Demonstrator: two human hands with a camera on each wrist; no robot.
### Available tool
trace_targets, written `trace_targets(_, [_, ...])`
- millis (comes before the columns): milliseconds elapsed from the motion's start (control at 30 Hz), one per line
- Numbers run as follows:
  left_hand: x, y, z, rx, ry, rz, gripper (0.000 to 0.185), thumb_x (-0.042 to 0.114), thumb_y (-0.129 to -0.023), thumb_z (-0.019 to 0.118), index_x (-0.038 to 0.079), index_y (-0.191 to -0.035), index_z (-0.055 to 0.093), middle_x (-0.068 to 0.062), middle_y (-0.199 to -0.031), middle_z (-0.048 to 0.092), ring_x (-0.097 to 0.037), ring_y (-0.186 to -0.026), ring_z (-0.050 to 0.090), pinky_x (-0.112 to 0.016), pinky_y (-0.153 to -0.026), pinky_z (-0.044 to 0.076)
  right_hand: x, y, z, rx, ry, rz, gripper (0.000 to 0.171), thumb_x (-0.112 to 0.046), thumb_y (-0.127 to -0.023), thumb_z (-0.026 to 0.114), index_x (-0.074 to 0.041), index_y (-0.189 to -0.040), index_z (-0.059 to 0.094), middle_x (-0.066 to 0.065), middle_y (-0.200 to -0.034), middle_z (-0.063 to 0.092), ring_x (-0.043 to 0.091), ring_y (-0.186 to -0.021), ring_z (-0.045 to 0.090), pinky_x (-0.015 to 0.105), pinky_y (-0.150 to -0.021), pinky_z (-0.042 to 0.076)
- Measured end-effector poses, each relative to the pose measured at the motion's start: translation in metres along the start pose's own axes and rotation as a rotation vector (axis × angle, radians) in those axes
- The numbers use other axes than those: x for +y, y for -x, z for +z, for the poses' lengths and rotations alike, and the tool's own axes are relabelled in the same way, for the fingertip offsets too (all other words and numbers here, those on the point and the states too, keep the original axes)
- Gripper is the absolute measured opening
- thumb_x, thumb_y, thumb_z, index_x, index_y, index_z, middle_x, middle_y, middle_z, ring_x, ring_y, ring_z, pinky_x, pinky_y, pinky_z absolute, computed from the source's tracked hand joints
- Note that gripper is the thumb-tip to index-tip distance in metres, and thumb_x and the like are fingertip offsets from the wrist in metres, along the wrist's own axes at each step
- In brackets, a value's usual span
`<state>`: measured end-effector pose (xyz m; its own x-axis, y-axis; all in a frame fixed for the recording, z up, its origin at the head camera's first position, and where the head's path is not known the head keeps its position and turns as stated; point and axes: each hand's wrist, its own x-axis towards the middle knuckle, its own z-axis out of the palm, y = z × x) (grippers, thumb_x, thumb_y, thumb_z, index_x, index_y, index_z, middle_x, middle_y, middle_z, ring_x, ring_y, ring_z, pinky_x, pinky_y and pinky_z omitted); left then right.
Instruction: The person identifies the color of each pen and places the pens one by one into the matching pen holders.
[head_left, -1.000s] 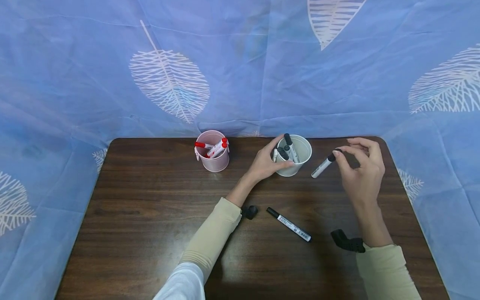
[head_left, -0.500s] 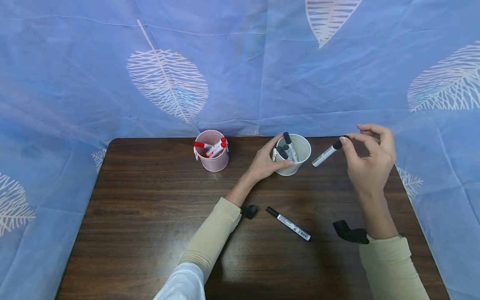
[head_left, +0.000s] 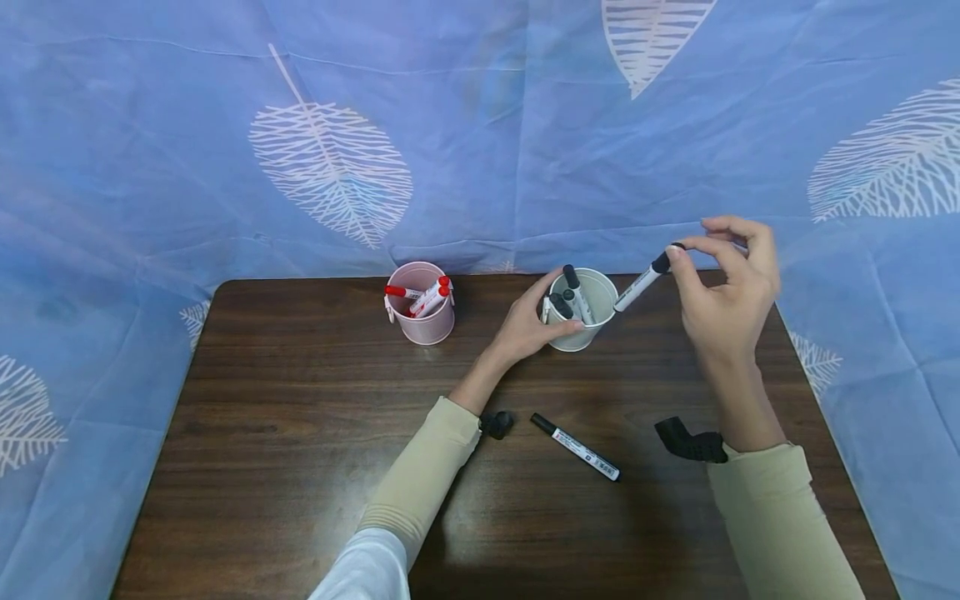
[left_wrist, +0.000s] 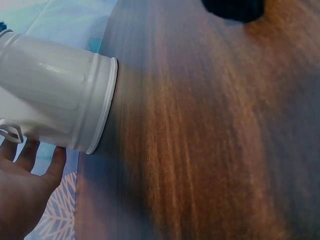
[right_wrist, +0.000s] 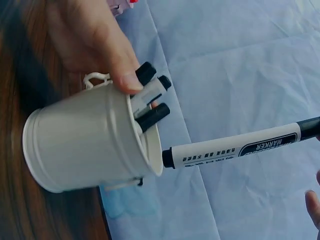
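While our left hand grips the white cup, our right hand, pinching a black marker by its cap, has lifted it to the cup's rim — nearly in.

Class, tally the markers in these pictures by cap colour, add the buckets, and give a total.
Black-capped markers: 5 — 3 in the white bucket, 1 pinched by the right hand, 1 lying on the table
Red-capped markers: 3, in the pink bucket
Buckets: 2; the left hand grips the white one
Total: 10
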<state>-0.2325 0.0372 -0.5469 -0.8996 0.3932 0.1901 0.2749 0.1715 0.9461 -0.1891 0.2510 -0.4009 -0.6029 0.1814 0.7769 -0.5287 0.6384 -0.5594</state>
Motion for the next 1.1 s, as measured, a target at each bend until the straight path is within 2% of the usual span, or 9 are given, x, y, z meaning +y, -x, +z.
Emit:
trace_targets(133, [0.0,0.0,0.0,-0.002,-0.009,0.0,0.087,0.033,-0.083,0.082,0.033,-0.154,0.032,0.012,-0.149,0.043,-0.004,-0.133,0.041,-0.033,-0.106,0.039,0.001,-0.001,0.009,-0.015,-0.026,0.017,0.011,-0.007,-0.085,0.078,0.003,-0.086,0.078,0.006,-0.115,0.062,0.023,-0.102,0.056,0.031,-0.092,0.039])
trace_targets(300, [-0.001,0.0,0.001,-0.005,-0.002,0.005,0.087,0.033,-0.083,0.082,0.034,-0.154,0.032,0.01,-0.149,0.043,-0.005,-0.132,0.043,-0.033,-0.105,0.04,0.004,0.001,0.019,-0.064,-0.004,0.029,0.011,-0.007,-0.085,0.078,0.003,-0.089,0.078,0.019,-0.115,0.062,0.031,-0.102,0.057,0.036,-0.091,0.04])
trace_targets(500, [0.001,0.0,0.001,-0.002,-0.005,-0.009,0.087,0.032,-0.083,0.082,0.034,-0.154,0.032,0.009,-0.149,0.044,-0.007,-0.133,0.043,-0.034,-0.105,0.04,0.009,0.008,0.026,-0.156,0.024,0.057,0.012,-0.009,-0.086,0.078,0.002,-0.091,0.077,0.016,-0.118,0.061,0.035,-0.103,0.057,0.045,-0.091,0.041])
trace_targets(800, [0.002,0.0,0.002,-0.003,-0.009,-0.002,0.087,0.031,-0.084,0.081,0.033,-0.155,0.032,0.01,-0.148,0.044,-0.005,-0.131,0.044,-0.033,-0.105,0.04,0.016,0.016,0.032,-0.247,0.08,0.081,0.014,-0.01,-0.086,0.078,0.002,-0.091,0.077,0.016,-0.121,0.061,0.037,-0.109,0.054,0.052,-0.089,0.041])
trace_targets(933, [0.001,0.0,0.001,0.002,-0.007,0.003,0.087,0.031,-0.084,0.082,0.032,-0.155,0.032,0.009,-0.149,0.044,-0.005,-0.132,0.043,-0.033,-0.107,0.038,0.02,0.021,0.035,-0.317,0.118,0.093,0.016,-0.012,-0.088,0.077,0.004,-0.092,0.076,0.019,-0.122,0.059,0.038,-0.11,0.053,0.053,-0.088,0.041])
trace_targets(1000, [0.0,0.0,0.001,0.002,-0.003,0.004,0.087,0.031,-0.084,0.082,0.032,-0.155,0.032,0.008,-0.149,0.045,-0.006,-0.132,0.043,-0.033,-0.107,0.038,0.023,0.023,0.035,-0.35,0.142,0.119,0.02,-0.016,-0.089,0.076,0.003,-0.096,0.076,0.019,-0.124,0.059,0.038,-0.113,0.053,0.053,-0.088,0.042])
trace_targets(1100, [0.0,0.001,0.001,0.003,-0.004,0.001,0.086,0.03,-0.084,0.081,0.032,-0.155,0.032,0.008,-0.15,0.043,-0.006,-0.134,0.042,-0.035,-0.109,0.037,0.026,0.026,0.035,-0.391,0.177,0.175,0.031,-0.023,-0.091,0.074,0.002,-0.11,0.074,0.017,-0.132,0.056,0.037,-0.122,0.051,0.055,-0.093,0.041])
